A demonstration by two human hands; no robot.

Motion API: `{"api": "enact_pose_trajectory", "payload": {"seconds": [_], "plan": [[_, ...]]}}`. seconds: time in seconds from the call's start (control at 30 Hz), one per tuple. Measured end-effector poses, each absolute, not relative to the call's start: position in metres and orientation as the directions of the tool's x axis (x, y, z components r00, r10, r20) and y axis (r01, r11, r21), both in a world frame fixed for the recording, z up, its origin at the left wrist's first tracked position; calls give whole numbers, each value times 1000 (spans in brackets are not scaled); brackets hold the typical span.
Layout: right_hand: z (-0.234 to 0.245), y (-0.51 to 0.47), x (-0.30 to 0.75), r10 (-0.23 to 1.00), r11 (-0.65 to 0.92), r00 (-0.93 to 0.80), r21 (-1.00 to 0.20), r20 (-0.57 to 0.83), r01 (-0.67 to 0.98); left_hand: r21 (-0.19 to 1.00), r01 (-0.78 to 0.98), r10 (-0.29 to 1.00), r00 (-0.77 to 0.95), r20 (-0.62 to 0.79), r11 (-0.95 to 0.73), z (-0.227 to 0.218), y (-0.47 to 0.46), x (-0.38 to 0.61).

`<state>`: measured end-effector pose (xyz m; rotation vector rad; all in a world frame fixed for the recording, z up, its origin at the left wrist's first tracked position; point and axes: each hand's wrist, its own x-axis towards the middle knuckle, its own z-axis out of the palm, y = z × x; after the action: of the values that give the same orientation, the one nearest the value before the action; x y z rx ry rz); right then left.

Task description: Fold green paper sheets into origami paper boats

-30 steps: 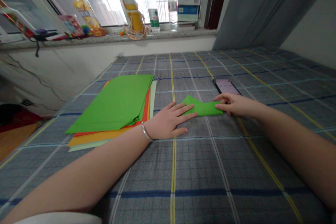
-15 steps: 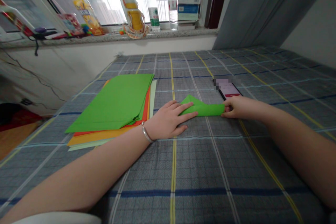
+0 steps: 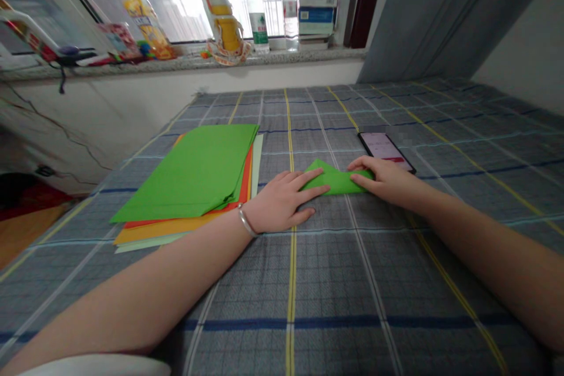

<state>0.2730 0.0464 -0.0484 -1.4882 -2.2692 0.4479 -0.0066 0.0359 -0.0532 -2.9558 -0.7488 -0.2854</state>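
Observation:
A small piece of folded green paper lies on the checked cloth, with a raised point on its upper left side. My left hand, a silver bangle at its wrist, rests flat over the paper's left end with fingers spread. At the other end my right hand holds the paper, thumb on top and the fingers curled along its far edge. Part of that end is covered by the right hand.
A stack of coloured sheets, green on top, lies left of my left hand. A phone lies just beyond my right hand. Bottles, including a green-capped bottle, and boxes line the windowsill.
My right hand has slid left, from gripping the paper's right tip to lying over its right end. More of the phone shows. My left hand has stayed in place.

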Motion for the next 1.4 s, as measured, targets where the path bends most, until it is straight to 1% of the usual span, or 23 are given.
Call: {"api": "enact_pose_trajectory", "payload": {"seconds": [0.1, 0.2, 0.3, 0.43, 0.5, 0.67, 0.8, 0.93, 1.03, 1.07, 1.13, 1.23, 1.33, 1.4], "plan": [[-60, 47, 261, 886, 462, -430, -408, 172, 788, -3, 475, 466, 865, 185, -880, -57, 39, -7], [-67, 51, 257, 893, 450, -416, -380, 174, 808, 10, 491, 485, 859, 164, -871, -61, 42, -7], [-68, 55, 256, 903, 429, -400, -355, 154, 831, -1, 530, 525, 840, 133, -848, -63, 43, -6], [-67, 55, 255, 902, 432, -409, -274, 139, 859, -7, 551, 546, 828, 128, -834, -62, 42, -6], [-67, 55, 253, 899, 437, -416, -242, 137, 866, -9, 530, 524, 842, 127, -848, -61, 41, -7], [-68, 53, 252, 897, 439, -416, -185, 150, 879, -16, 409, 406, 910, 82, -913, -60, 43, -8], [-68, 54, 253, 887, 457, -432, -182, 162, 871, 18, 384, 384, 922, 49, -923, -58, 45, -9], [-72, 58, 256, 880, 473, -445, -217, 167, 854, 66, 354, 355, 935, 7, -933, -55, 50, -12], [-74, 60, 259, 865, 496, -449, -242, 223, 834, 89, 341, 343, 939, 6, -936, -55, 52, -13], [-74, 60, 259, 851, 514, -458, -232, 256, 826, 91, 343, 345, 938, 9, -935, -56, 52, -13], [-73, 58, 260, 798, 574, -502, -167, 333, 802, 93, 350, 353, 936, 15, -932, -57, 52, -13], [-69, 52, 260, 659, 705, -633, -41, 405, 708, 102, 360, 363, 931, 20, -927, -57, 51, -13], [-67, 47, 259, 533, 823, -759, -21, 372, 568, 115, 371, 376, 926, 19, -921, -57, 51, -12], [-67, 45, 259, 491, 857, -802, -23, 342, 515, 121, 377, 382, 924, 15, -918, -56, 51, -12]]}}
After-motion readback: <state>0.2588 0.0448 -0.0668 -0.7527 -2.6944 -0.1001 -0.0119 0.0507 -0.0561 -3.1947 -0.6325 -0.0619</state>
